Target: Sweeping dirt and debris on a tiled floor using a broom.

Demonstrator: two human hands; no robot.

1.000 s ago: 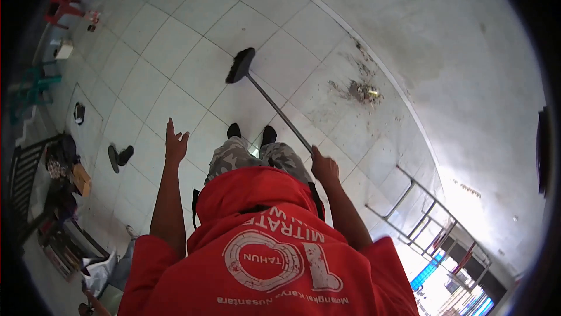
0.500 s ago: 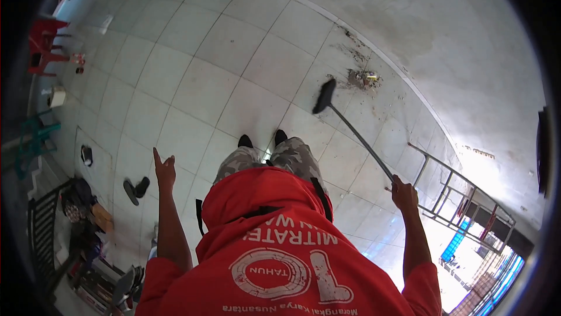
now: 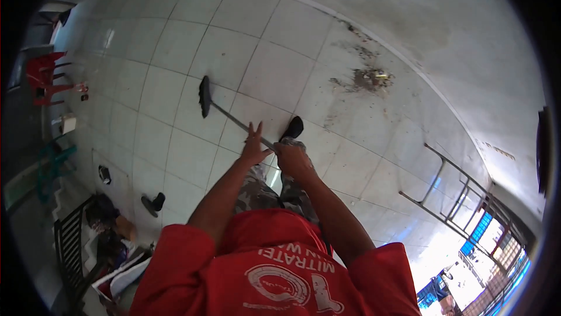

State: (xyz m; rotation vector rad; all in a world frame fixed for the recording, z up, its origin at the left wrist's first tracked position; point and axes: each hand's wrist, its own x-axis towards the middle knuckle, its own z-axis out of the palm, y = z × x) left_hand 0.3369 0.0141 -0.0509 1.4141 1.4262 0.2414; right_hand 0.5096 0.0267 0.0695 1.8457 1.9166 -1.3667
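Note:
A broom with a dark bristle head and a thin grey handle slants across the white tiles in front of me. Its head lies to the left, on or just above the floor; I cannot tell which. My right hand is closed around the handle near my knees. Close beside it, my left hand has its fingers spread, with the thumb near the handle. A heap of dark dirt lies on the floor at the far right, by the wall.
A metal frame leans by the wall at right. Dark shoes lie on the floor at left. Beyond them are a red chair, a green chair and a black slatted rack. A bright doorway opens at lower right.
The broom has swung from the right, near the dirt, over to the left. My right hand moved in toward the middle, and my left hand came from the left up to the handle.

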